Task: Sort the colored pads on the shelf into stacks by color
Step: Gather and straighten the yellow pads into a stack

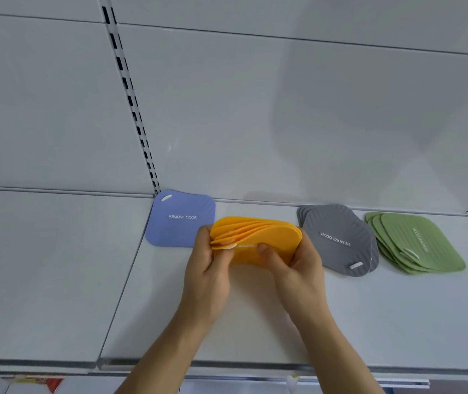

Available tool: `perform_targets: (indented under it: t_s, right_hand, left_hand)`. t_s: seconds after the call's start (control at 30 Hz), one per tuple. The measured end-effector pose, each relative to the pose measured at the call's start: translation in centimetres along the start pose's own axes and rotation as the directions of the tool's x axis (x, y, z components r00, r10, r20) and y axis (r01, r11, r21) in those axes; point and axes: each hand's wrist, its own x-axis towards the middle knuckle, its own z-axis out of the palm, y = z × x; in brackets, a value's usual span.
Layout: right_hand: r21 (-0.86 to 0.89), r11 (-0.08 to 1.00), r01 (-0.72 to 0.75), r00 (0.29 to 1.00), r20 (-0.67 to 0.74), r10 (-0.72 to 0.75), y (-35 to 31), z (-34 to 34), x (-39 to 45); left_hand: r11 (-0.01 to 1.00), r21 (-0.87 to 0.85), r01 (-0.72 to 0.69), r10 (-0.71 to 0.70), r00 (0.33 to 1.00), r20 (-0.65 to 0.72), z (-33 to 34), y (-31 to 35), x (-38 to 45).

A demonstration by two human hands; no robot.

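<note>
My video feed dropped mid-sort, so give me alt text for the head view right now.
Both hands, left hand and right hand, hold a fanned bundle of orange pads above a white shelf. Behind it lies a blue pad; to the right sit a grey stack and a green stack.

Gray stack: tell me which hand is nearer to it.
Right. The right hand grips the orange pads just beside the gray stack; the left hand holds their far end.

Light: bright, even, cool white
Shadow: soft grey patch on back panel (355, 109), 1 o'clock
Distortion: wide-angle bending at edges
Focus: slightly soft throughout
</note>
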Motion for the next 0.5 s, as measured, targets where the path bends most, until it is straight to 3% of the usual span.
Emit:
perform_targets:
  t_s: [0.17,0.3,0.5]
  right_hand:
    - [-0.039,0.996,0.082,0.997,-0.008,-0.083,0.0,0.1,-0.6]
    - [-0.031,0.999,-0.009,1.000,-0.024,0.008,0.1,-0.4,-0.4]
    - [-0.103,0.995,0.002,0.998,-0.064,-0.009,-0.1,0.6,-1.0]
  left_hand:
    - [1.000,0.003,-0.005,0.005,1.000,0.007,0.1,0.0,-0.4]
    - [0.998,0.070,-0.008,0.006,1.000,0.026,0.2,-0.3,-0.2]
    - [0.997,0.073,0.000,0.000,1.000,-0.004,0.7,-0.3,-0.3]
